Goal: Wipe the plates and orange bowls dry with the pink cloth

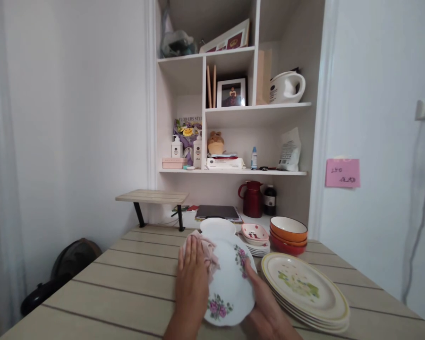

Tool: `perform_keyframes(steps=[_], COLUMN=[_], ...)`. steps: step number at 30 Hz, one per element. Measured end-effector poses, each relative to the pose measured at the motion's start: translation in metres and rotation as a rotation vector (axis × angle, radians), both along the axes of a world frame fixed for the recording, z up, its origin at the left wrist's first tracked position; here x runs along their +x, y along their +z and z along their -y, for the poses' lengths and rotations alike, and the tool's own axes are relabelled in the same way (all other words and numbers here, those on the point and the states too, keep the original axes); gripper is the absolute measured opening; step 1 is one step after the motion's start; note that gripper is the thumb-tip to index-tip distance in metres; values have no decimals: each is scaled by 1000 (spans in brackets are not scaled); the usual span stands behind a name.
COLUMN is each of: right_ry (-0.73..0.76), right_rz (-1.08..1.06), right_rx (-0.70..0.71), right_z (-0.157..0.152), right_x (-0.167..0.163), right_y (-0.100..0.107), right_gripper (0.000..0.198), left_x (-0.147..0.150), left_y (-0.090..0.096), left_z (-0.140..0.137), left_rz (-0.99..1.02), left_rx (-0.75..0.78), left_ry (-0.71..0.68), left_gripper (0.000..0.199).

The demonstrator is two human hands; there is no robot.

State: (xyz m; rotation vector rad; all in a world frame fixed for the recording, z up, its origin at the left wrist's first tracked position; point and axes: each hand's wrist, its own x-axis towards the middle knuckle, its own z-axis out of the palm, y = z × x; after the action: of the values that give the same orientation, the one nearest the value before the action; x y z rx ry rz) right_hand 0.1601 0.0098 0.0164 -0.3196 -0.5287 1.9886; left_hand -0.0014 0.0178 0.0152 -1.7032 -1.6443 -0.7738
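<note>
Wall and niche: white walls frame a white shelving unit [257, 109] above the far side; a pink note [342, 173] with handwriting is stuck to the wall at right.
Tabletop [127, 288]: pale planks with dark seams; a small riser [152, 195] on black legs stands at its far left corner.
Floral plate [230, 290]: white with purple roses and a wavy rim, between the two hands near the middle of the near edge, tilted.
Left hand [191, 278]: fingers straight and together, pressed on a pink cloth [209, 252] at the plate's left side; cannot tell whether the hidden thumb grips.
Right hand [264, 297]: grasping the plate's right rim, thumb on the face.
Behind the plate: a white dish [217, 226], partly covered, toward the far edge.
Small stack: pink-rimmed bowls [255, 233] on little white plates [258, 250], near the far edge.
Bowls: orange bowls [288, 232] nested on a red one [290, 248], toward the far right corner.
Dinner plates [301, 295]: stacked, yellow-rimmed, the top one leaf-patterned, toward the right edge.
Beyond the far edge: a dark red jug [252, 199] beside a dark bottle [269, 199].
</note>
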Motion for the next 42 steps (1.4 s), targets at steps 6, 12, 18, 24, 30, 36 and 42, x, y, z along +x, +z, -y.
perform_keyframes(steps=[6, 12, 18, 24, 30, 36, 42], right_ry=[65, 52, -39, -1, -217, -205, 14], right_rz=[14, -47, -51, -86, -112, -80, 33], right_rx=[55, 12, -22, 12, -9, -5, -79], right_z=[5, 1, 2, 3, -13, -9, 6], right_x=[-9, -7, -6, -8, 13, 19, 2], right_y=[4, -1, 5, 9, 8, 15, 10], right_gripper=[51, 47, 35, 49, 51, 53, 45], left_x=[13, 46, 43, 38, 26, 34, 49], left_y=[11, 0, 24, 42, 15, -32, -18], left_z=[-10, 0, 5, -7, 0, 26, 33], left_rz=[18, -83, -141, -15, 22, -83, -108], left_rx=[-54, -135, -151, -78, -102, -109, -190], left_ry=[-89, -370, -459, -229, -84, -261, -439], left_gripper=[59, 73, 69, 52, 51, 51, 60])
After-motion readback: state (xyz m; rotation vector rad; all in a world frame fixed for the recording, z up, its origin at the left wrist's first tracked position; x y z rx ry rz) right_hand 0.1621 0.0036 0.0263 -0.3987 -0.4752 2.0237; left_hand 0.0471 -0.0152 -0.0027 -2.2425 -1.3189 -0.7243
